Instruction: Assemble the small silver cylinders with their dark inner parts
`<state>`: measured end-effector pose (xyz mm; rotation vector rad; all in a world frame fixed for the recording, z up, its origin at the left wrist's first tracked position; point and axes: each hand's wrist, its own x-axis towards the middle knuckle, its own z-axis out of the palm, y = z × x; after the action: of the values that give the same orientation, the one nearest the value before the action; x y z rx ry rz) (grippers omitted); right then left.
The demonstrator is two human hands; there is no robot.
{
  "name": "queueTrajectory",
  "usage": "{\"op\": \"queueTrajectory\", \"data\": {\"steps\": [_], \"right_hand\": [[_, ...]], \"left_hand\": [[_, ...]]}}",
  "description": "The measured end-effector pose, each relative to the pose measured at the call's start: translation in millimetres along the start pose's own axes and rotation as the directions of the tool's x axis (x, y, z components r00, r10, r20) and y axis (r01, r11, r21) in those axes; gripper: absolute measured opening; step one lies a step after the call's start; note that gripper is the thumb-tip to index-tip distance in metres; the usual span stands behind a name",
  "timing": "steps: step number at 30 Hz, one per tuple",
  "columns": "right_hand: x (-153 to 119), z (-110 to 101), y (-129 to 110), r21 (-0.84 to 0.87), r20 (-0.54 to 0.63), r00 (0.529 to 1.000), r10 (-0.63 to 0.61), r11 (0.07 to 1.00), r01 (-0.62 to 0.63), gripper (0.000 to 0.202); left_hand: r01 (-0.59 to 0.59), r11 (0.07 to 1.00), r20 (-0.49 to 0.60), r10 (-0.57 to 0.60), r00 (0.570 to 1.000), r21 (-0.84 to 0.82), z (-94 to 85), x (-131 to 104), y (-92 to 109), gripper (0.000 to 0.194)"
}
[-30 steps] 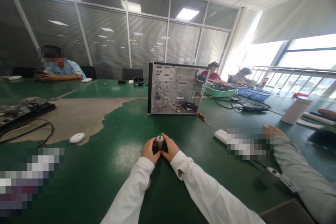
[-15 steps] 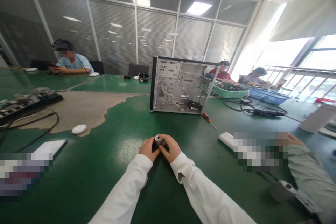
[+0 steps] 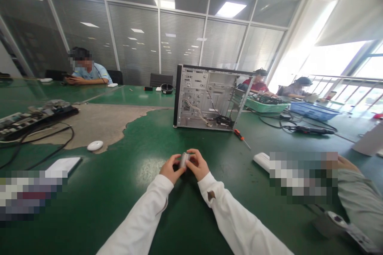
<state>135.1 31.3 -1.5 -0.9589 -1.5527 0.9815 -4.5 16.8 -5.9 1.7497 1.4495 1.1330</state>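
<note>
A small silver metal cylinder (image 3: 184, 160), shaped like a little motor, is held between my two hands just over the green table. My left hand (image 3: 172, 169) grips its left side, thumb and fingers closed round it. From the right, my right hand (image 3: 198, 165) pinches it with thumb and fingertips. Parts of the cylinder are hidden by my fingers. Beyond my hands stands an open computer case (image 3: 206, 97), its side panel off and cables inside. An orange-handled screwdriver (image 3: 239, 134) lies at the case's lower right corner.
A white round puck (image 3: 95, 146) and a circuit-board assembly with black cables (image 3: 38, 116) lie left. Green (image 3: 267, 106) and blue baskets (image 3: 314, 111) stand back right. Close on the right, another person's sleeve (image 3: 356, 191) reaches in beside a white strip (image 3: 261, 160). Other people sit across the table.
The cylinder has been tilted in my fingers, so more of its silver side shows. Both hands still hold it. The whole view has shifted slightly.
</note>
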Motion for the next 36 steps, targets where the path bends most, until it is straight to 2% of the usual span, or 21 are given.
{"op": "queueTrajectory", "data": {"steps": [3,6,11,16,21,24,30,36], "right_hand": [[4,-1,8,0.241,0.012,0.995,0.094,0.966,-0.094,0.031],[8,-1,12,0.431,0.023,0.980,0.197,0.883,-0.187,0.031],[10,-3,12,0.593,0.052,0.952,0.303,0.758,-0.274,0.030],[7,-5,5,0.669,0.113,0.914,0.389,0.650,-0.359,0.029],[2,-3,-2,0.718,0.156,0.883,0.442,0.563,-0.409,0.029],[1,-3,-4,0.726,0.165,0.883,0.439,0.552,-0.410,0.027],[0,-3,-5,0.720,0.221,0.872,0.437,0.530,-0.448,0.034],[-1,2,-2,0.678,0.223,0.869,0.442,0.570,-0.464,0.032]], "left_hand": [[0.022,0.990,0.014,-0.020,1.000,-0.139,-1.0,1,0,0.045],[0.056,0.960,0.000,-0.058,0.998,-0.276,0.1,3,-4,0.046],[0.114,0.890,-0.009,-0.132,0.991,-0.441,1.4,7,-5,0.044],[0.154,0.830,-0.005,-0.185,0.983,-0.536,-1.8,7,2,0.043],[0.153,0.871,-0.078,-0.213,0.974,-0.467,-4.4,10,-1,0.041],[0.150,0.875,-0.087,-0.212,0.973,-0.461,-4.4,12,-6,0.044],[0.191,0.846,-0.017,-0.229,0.973,-0.498,-3.7,14,-8,0.052],[0.230,0.814,0.064,-0.231,0.971,-0.534,-1.8,13,-5,0.056]]}}
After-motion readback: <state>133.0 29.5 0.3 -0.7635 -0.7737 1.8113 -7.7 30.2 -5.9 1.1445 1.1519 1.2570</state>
